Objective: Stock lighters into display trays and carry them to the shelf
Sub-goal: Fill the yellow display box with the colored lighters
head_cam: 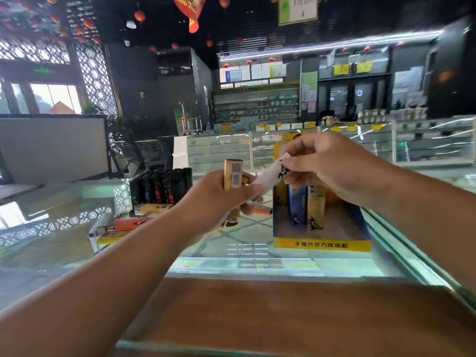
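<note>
Above the table (257, 318), the left hand (216, 202) had its grip curled round a tan lighter (233, 173), held upright. The right hand (332, 168) pinched a white lighter (270, 175) just above the display tray (322, 245) standing on the glass.

Gold lighter (233, 176) upright in left hand (219, 199). White lighter (268, 177) tilted, pinched by right hand (332, 166). Yellow-fronted tray (322, 245) at right, blue lighter (297, 204) and tan lighter (316, 210) upright inside. Black lighters (161, 186) standing far left; orange lighter (131, 224) flat nearer.
</note>
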`<state>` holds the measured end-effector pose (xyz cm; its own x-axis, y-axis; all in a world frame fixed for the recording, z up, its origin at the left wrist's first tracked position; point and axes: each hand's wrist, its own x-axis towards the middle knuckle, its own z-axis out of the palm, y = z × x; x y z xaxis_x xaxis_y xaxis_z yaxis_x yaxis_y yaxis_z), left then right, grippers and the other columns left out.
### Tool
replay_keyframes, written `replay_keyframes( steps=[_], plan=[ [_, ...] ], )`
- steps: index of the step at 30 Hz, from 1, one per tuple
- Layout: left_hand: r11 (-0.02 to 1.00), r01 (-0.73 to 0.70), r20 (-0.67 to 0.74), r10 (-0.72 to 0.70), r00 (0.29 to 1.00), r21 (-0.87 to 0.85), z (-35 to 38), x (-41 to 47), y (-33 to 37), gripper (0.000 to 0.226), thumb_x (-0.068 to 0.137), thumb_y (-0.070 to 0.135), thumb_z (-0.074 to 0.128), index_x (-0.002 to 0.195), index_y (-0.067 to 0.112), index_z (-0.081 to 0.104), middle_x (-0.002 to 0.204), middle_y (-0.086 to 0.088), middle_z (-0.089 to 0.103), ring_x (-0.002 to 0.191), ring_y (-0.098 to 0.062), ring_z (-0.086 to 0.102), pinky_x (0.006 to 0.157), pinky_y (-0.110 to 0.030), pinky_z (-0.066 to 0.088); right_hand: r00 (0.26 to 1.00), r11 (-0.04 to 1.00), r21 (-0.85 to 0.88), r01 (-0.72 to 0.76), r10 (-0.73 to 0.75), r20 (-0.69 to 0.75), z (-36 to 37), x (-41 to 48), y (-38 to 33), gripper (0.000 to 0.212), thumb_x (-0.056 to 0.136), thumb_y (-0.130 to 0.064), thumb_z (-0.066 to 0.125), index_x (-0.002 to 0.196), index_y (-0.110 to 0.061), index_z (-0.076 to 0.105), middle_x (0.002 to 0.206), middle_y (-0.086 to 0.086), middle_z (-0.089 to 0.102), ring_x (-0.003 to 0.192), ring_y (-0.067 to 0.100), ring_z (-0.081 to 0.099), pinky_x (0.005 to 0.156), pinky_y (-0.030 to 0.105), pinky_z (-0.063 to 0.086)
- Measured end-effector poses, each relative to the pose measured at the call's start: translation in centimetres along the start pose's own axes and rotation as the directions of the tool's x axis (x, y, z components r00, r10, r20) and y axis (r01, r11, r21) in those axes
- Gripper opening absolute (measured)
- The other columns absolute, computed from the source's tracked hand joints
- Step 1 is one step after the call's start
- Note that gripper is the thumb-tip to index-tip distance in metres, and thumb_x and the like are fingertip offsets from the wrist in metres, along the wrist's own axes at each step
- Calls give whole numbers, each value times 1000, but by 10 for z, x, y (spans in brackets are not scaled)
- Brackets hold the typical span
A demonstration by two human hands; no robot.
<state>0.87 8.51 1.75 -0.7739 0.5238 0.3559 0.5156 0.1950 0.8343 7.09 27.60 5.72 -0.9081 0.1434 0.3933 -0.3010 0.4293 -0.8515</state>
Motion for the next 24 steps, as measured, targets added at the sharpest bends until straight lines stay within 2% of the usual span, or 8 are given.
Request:
replay_keyframes(
  steps=[3,5,7,10,12,18,21,24],
  plan=[
    [1000,-29,-23,29,999,0,10,16,5,14,92,30,64,90,19,71,63,-1,62,56,-13,50,54,-24,38,999,1000,-26,9,-9,-33,-16,2,-2,5,91,-7,63,96,-6,64,85,14,71,66,19,69,67,32,60],
    [998,-66,-51,65,997,-17,19,26,11,13,92,30,65,89,18,70,62,-1,61,57,-14,49,54,-25,37,996,977,-205,63,-75,-50,-28,4,-3,5,90,-13,65,95,-15,66,81,3,72,67,12,69,63,25,58],
    [993,-108,-84,103,991,-52,27,37,17,11,91,29,67,87,19,69,60,1,59,55,-12,49,50,-21,38,986,902,-412,129,-161,-44,-39,6,-4,5,88,-23,68,91,-26,69,74,-7,69,61,2,62,54,14,49],
    [986,-137,-127,124,984,-99,39,52,23,8,88,29,70,86,22,69,59,3,58,51,-7,51,48,-19,40,981,820,-548,165,-194,5,-50,8,-2,12,79,-44,71,84,-33,72,72,-17,67,65,-5,59,52,8,43],
    [986,-149,-147,138,980,-72,46,61,23,7,87,32,70,85,25,69,59,1,59,52,-9,52,49,-20,41,984,802,-571,173,-169,62,-53,11,3,15,79,-44,72,88,-32,73,77,-19,69,70,-7,61,56,8,46],
    [972,-233,-121,236,964,36,61,73,12,12,87,38,68,80,28,69,57,5,58,52,-9,49,52,-21,44,987,797,-585,149,-86,134,-58,20,22,10,82,-30,74,87,-26,68,80,-9,69,71,4,65,69,23,53],
    [966,-260,-136,259,956,15,63,75,6,14,86,36,68,85,22,69,58,7,57,55,-11,49,58,-28,43,988,797,-585,150,-99,119,-59,23,33,10,83,-30,73,89,-25,66,82,-10,68,71,4,63,68,24,52],
    [962,-271,-166,266,950,-11,62,76,1,5,86,36,69,83,32,68,60,3,60,59,-15,52,60,-32,45,991,835,-535,129,-121,51,-64,27,43,14,84,-28,72,93,-26,62,88,-7,67,75,9,62,71,29,51]
  ],
)
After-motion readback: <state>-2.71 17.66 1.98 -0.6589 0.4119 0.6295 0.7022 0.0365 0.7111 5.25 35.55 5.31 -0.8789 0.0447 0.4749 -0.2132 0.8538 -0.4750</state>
